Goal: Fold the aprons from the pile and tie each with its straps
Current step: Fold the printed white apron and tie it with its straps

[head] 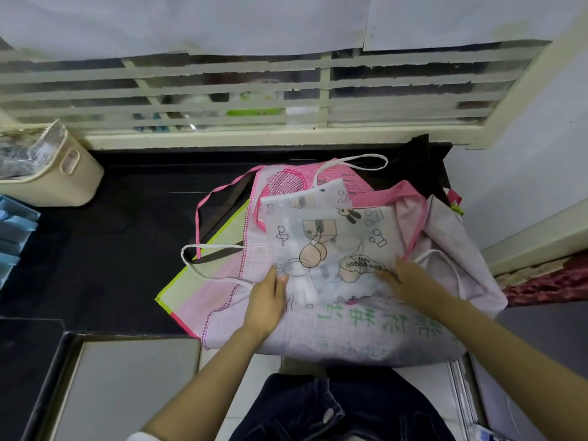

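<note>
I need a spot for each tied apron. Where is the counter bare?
Bare black counter lies between the beige basket and the apron pile. The right is crowded: aprons spread to the wall, with the left hand and right hand on the cartoon-print apron.
</note>
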The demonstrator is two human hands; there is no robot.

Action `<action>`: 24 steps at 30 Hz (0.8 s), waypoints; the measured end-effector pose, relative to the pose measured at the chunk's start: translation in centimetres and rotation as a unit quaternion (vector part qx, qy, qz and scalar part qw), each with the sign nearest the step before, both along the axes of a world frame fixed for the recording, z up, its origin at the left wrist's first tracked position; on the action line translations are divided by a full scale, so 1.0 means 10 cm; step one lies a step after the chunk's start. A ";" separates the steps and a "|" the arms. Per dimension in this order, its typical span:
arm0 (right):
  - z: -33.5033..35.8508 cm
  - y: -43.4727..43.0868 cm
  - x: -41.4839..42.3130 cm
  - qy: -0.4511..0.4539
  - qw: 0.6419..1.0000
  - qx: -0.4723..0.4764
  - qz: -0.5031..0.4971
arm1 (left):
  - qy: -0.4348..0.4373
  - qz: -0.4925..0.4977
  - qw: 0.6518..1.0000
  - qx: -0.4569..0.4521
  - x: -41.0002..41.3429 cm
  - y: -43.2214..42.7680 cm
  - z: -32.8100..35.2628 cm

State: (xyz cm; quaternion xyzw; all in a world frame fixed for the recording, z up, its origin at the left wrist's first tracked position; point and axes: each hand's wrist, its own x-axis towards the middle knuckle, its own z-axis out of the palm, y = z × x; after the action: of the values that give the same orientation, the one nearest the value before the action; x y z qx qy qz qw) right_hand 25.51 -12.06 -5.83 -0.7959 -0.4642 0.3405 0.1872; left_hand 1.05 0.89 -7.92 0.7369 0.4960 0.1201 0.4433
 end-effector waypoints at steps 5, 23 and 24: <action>-0.14 0.16 -0.04 0.009 0.998 -0.061 -0.027 | 0.034 0.039 0.998 -0.026 0.04 -0.07 -0.08; -0.23 0.26 -0.02 -0.090 0.990 -0.102 0.027 | 0.067 0.105 0.992 -0.004 0.11 -0.13 -0.02; -0.25 0.28 -0.01 -0.094 0.990 -0.105 0.025 | 0.080 0.105 0.991 0.002 0.11 -0.10 -0.04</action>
State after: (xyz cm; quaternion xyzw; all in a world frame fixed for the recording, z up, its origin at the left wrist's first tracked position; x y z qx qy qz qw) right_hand 25.36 -9.23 -8.33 -0.8280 -0.4611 0.3153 0.0494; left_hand 2.17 -0.15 -8.37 0.6893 0.6039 0.1077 0.3854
